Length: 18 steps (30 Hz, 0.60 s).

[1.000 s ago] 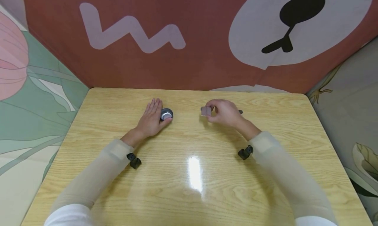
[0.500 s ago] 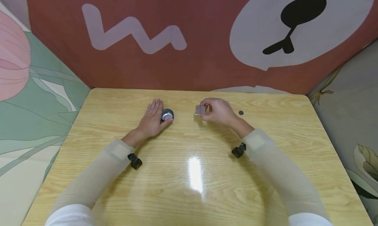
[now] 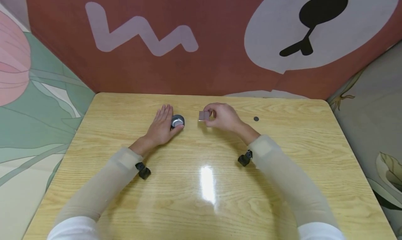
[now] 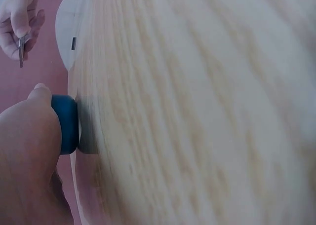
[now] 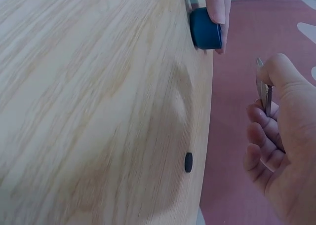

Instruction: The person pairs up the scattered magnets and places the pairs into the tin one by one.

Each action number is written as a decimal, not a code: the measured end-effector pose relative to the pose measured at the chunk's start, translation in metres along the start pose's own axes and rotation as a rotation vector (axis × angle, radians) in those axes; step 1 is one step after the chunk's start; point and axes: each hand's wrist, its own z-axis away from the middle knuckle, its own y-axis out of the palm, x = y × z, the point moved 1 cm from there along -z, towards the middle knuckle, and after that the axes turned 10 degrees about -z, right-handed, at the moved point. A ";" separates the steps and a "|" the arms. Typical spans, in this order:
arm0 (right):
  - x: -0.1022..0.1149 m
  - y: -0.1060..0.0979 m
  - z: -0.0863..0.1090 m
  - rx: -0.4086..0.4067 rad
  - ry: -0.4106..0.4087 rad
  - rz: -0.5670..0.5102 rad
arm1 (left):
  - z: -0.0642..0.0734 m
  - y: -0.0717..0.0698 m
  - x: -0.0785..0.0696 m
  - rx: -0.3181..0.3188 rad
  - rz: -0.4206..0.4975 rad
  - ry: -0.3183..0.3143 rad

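Observation:
My left hand (image 3: 161,128) lies flat on the table with straight fingers. Its thumb and the side of its index finger touch a small round dark container (image 3: 178,120) with a silvery inside, which looks blue in the wrist views. To the right, my right hand (image 3: 223,117) holds a small, thin greyish rectangular plate (image 3: 202,115) with a line across it, pinched between thumb and fingers above the table. From the side, in the right wrist view, the plate (image 5: 264,93) looks like thin metallic leaves; its exact kind is unclear. A gap separates it from the container.
A small dark disc (image 3: 256,119) lies on the wooden table (image 3: 176,198) to the right of my right hand. Behind the table's back edge stands a reddish patterned wall (image 3: 216,58). Black wrist cameras hang at both sleeves.
My right hand has moved left with the plate, closer to the container, and the dark disc has come fully into sight. My left hand and the container have stayed in place.

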 end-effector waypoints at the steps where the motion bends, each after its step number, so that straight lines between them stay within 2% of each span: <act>1: 0.001 0.001 -0.001 0.004 -0.001 -0.005 | 0.000 0.000 0.000 0.001 -0.001 -0.002; 11: 0.012 0.008 -0.015 0.027 0.000 -0.011 | -0.001 -0.002 -0.001 -0.015 0.005 0.006; 18: 0.022 0.016 -0.027 0.058 -0.023 0.031 | -0.001 -0.002 -0.001 0.007 -0.010 -0.002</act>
